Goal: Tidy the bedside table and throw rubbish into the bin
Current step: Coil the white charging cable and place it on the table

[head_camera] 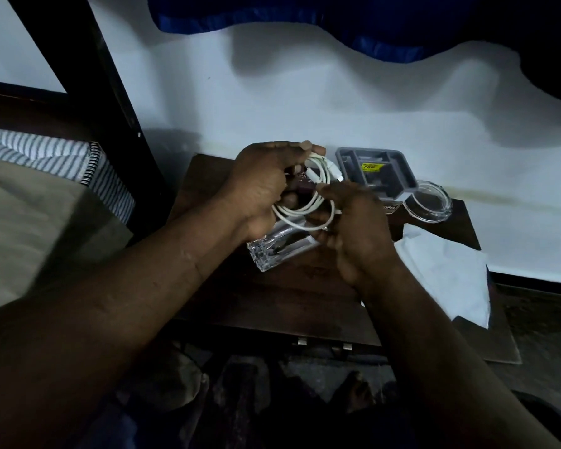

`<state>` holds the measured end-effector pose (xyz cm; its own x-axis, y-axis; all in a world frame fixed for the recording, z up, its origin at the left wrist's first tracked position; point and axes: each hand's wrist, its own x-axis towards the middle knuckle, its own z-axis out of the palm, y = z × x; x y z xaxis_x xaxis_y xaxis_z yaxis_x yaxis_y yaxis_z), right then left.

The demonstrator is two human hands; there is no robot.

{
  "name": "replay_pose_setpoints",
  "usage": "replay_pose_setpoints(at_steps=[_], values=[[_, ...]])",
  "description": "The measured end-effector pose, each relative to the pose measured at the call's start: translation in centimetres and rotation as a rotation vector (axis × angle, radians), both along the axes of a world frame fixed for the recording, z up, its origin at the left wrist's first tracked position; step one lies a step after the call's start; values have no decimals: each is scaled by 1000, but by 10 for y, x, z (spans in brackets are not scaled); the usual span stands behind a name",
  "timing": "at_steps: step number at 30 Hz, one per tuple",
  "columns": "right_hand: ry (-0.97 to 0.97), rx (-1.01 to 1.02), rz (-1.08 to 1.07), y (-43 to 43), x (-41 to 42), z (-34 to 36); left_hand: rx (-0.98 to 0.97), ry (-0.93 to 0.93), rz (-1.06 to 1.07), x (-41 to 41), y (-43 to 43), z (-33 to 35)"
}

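Grey and white striped cloth (46,153) lies on the bed at the far left. Just beside it, a dark bed post (110,102) goes up at a slant. Next comes the bedside table (289,286). It is made of dark brown wood and stands against a white wall (272,92). A blue curtain (305,14) hangs along the top.

Over the table, the left hand (263,186) holds a white cable (308,218). The cable is wound into a few loops. The fingers of this hand are curled round the loops, and the thumb lies on top of them. Under both hands, a clear glass (266,254) lies on its side on the table. Its thick bottom points to the front left.

The right hand (357,228) is just beside the left one and holds the same cable. Its fingers are bent and close together. Their tips pinch the cable on the right side of the loops. Something dark with letters on it lies behind the hands, but it is mostly hidden.

To the right of the hands, a grey tray (347,163) sits at the back of the table, near the wall. It has little walls inside and a yellow sticker (371,166). A round glass dish (429,202) sits just beside the tray's right corner. In front of the dish, a white paper (444,273) lies on the right edge of the table and hangs over it.
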<state>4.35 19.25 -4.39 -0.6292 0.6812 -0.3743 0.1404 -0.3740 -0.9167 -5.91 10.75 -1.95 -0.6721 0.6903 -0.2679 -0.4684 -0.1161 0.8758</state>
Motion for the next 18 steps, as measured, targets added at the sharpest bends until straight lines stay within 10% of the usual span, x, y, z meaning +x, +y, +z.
replay_pose_setpoints(at_steps=[18], values=[[429,-796,20,11,4,10,133,-314,-142,-12,-3,-2]])
